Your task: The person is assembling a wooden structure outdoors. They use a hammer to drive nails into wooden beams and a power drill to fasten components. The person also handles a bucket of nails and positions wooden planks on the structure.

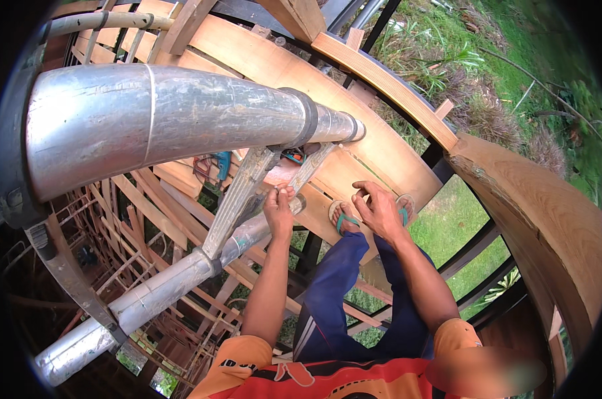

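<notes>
Metal ladder [208, 116] slants over the plank deck [397, 156], far end short of the deck's right edge. Left hand [279, 201] beside ladder's lowest rung, fingers curled, can't tell if gripping anything. Right hand [378, 207] half-curled near sandals [345, 218], contents unclear. Blue power tool [222, 163] visible between ladder rails.

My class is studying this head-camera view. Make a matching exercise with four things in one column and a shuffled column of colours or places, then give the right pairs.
Column one
1. Metal ladder
2. Flip-flops
3. Trousers
4. Power tool

Column two
A. Worn on the feet, with green straps
B. Blue-green, seen to the left of the person's left hand
C. Silver, with black joint collars
D. Dark blue, with pale stripes down one side

Right pairs: 1-C, 2-A, 3-D, 4-B.
</notes>
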The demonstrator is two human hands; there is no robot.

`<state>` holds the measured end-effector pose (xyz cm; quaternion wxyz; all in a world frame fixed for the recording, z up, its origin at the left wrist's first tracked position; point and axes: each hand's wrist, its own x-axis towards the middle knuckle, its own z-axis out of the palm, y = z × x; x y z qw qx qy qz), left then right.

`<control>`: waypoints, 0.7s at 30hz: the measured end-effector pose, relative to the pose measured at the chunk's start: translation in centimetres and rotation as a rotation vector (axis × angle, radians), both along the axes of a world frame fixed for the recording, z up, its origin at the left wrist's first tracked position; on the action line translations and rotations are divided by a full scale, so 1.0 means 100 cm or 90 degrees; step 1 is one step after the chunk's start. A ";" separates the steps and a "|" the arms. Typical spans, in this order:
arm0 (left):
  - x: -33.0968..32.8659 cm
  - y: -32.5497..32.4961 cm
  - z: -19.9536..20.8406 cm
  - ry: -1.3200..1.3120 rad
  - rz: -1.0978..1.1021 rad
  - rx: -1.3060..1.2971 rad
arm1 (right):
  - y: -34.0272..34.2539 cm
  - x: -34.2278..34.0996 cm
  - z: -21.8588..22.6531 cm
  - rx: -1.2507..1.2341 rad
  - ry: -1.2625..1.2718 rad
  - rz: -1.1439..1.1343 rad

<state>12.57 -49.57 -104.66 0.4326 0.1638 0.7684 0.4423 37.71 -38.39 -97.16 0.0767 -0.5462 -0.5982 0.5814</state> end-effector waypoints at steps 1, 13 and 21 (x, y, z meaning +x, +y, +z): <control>-0.011 0.012 -0.012 -0.040 0.048 0.028 | -0.007 0.007 -0.014 0.006 -0.012 0.004; -0.135 0.046 -0.226 -0.010 0.274 -0.029 | -0.003 0.034 0.004 0.178 0.069 0.373; -0.127 0.066 -0.237 0.015 0.177 0.013 | -0.047 0.056 0.004 0.252 0.078 0.767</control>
